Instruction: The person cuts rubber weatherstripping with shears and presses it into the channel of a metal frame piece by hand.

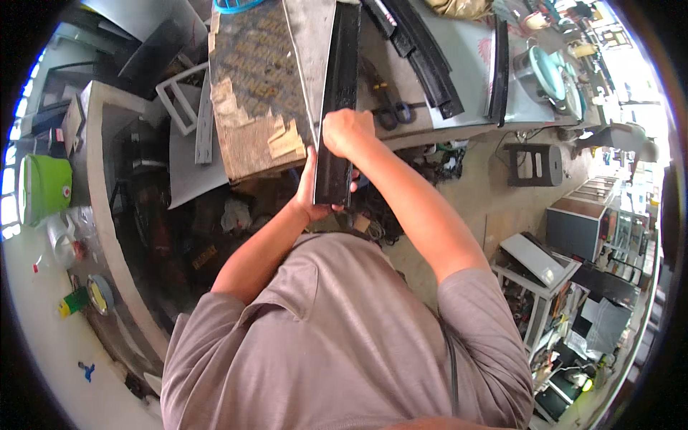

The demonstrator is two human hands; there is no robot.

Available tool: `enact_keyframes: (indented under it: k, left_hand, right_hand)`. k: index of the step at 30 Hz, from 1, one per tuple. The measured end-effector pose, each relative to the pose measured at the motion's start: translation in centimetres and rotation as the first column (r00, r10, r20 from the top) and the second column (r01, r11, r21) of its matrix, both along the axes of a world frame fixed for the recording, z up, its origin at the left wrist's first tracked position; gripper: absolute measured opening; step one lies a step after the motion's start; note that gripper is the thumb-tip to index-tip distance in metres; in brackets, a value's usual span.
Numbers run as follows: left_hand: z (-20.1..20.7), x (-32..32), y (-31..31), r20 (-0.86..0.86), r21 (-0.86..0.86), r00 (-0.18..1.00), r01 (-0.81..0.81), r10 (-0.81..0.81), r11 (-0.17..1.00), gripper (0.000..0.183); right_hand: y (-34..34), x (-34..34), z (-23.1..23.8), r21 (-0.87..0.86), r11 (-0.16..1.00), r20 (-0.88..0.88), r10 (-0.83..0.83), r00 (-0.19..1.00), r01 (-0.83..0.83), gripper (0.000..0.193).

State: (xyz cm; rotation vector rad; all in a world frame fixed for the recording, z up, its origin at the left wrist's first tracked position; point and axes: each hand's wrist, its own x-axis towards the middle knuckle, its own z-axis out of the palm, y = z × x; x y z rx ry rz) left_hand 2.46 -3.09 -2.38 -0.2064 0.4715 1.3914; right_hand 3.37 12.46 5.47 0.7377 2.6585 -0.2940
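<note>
A long black channel-shaped profile lies lengthwise before me, its near end jutting past the edge of the worktable. My left hand cups that near end from below, thumb along the left side and fingertips showing at the right. Over the channel, my right hand is closed in a fist against its upper face; whatever the fingers pinch is hidden. Scissors with dark handles rest on the table just right of the channel. Beside them lies a tool with yellow-marked handles.
More black profiles lie farther right on the table, with another black strip beyond. A worn wooden board is at the left. A dark stool stands on the floor at right, and a light-topped stand is nearer me.
</note>
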Motion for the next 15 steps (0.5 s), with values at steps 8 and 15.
enact_keyframes:
  k: [8, 15]
  left_hand:
    - [0.2, -0.1, 0.3, -0.004, 0.071, 1.000, 0.009, -0.009, 0.997, 0.082]
    - [1.1, -0.7, 0.2, -0.014, 0.028, 1.000, 0.023, -0.023, 0.999, 0.086]
  right_hand:
    - [-1.1, 3.3, 0.3, -0.027, 0.997, -0.298, -0.080, 0.951, 0.075, 0.034]
    - [-2.1, 10.6, -2.9, -0.322, 0.911, -0.696, -0.411, 0.588, 0.256, 0.023]
